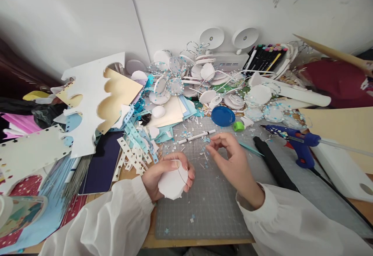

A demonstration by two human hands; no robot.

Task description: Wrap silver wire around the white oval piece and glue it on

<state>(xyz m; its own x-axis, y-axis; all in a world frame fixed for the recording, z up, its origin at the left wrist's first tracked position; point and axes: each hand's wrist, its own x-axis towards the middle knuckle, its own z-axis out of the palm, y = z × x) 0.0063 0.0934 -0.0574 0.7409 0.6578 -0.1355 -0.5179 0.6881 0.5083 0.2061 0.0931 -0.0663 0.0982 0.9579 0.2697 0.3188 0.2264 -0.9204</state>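
Note:
My left hand (170, 172) is closed around a white disc (173, 182) with a rough, uneven edge. A thin wire (182, 176) curves over the disc's face, under my thumb. To the right, my right hand (230, 157) hovers over the grey cutting mat (204, 209), thumb and forefinger pinched together. Whatever is between those fingertips is too small to make out. Small blue and white paper stars (192, 133) lie scattered close to them. Just beyond is a white pen (196, 136) lying slantwise on the mat.
A blue glue gun (301, 141) rests at right with its cord, near a black stick-like object (274, 164). Behind the mat are a blue lid (223, 116), a green item (239, 126) and piled white discs (206, 71). Punched paper strips (132, 157) and a dark phone-like slab (100, 166) lie left.

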